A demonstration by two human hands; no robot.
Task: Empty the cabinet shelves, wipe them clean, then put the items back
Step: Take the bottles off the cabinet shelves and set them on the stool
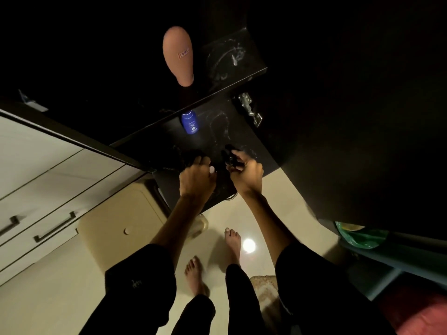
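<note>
A dark cabinet stands open with two dusty black shelves. A tall pink bottle [178, 54] stands on the upper shelf [232, 56]. A small blue bottle [190, 123] stands on the lower shelf [242, 131]. At that shelf's front edge, my left hand [197, 180] rests on a dark item [193, 154] that I cannot make out, with a small white thing at the fingertips. My right hand [246, 172] is closed around a small black bottle [229, 154].
A metal hinge [250, 107] sits on the cabinet's right wall beside the open door [350, 117]. White drawers [36, 189] with bar handles are at left, a beige box [121, 226] stands below the shelf, and my bare feet are on the tiled floor.
</note>
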